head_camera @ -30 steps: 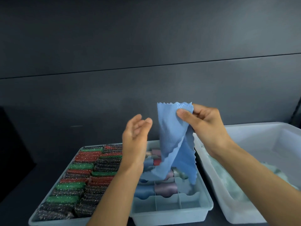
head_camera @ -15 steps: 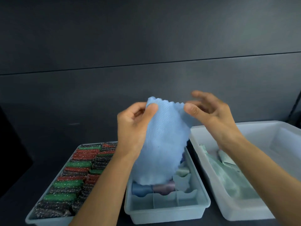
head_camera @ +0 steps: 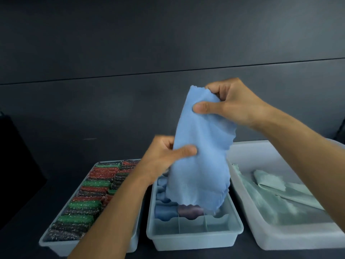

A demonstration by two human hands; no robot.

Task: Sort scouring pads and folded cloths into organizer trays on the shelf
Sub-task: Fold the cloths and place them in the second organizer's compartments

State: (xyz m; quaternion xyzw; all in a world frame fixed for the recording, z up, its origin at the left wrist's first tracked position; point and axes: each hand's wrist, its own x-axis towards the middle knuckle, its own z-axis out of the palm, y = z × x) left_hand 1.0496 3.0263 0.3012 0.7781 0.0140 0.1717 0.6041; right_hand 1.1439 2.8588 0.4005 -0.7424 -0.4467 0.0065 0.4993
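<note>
Blue cloth (head_camera: 201,146): held in the air above the divided tray (head_camera: 194,238), hanging lengthwise, scalloped lower edge just over the tray's middle compartments.

Right hand (head_camera: 235,103): uppermost, clenched on the top end of the blue cloth, thumb in front, fingers curled behind, fabric bunched in the grasp.

Left hand (head_camera: 162,157): lower, pinching the cloth's left edge about halfway down, thumb pressed across the front, fingers behind the fabric. Slightly blurred.

Shelf (head_camera: 28,212): dark, carrying three containers side by side, all set well forward of its rear edge.

- Toward the left edge: pad tray (head_camera: 56,243), packed with rows of scouring pads (head_camera: 87,193) in green, red and dark glitter finish. Right side partly hidden by the left forearm.
- Middle: divided tray, just beside the pad tray. Rolled cloths (head_camera: 166,212) in blue and one in purple (head_camera: 188,210) in the rear compartments, mostly hidden behind the hanging cloth. Front row of three compartments holding nothing visible.
- Toward the right edge: large bin (head_camera: 280,238), pale and translucent, just beside the divided tray, holding loose pale green cloths (head_camera: 270,195), unfolded and overlapping.

Behind the shelf: dark wall panel (head_camera: 130,53) with one horizontal seam.
</note>
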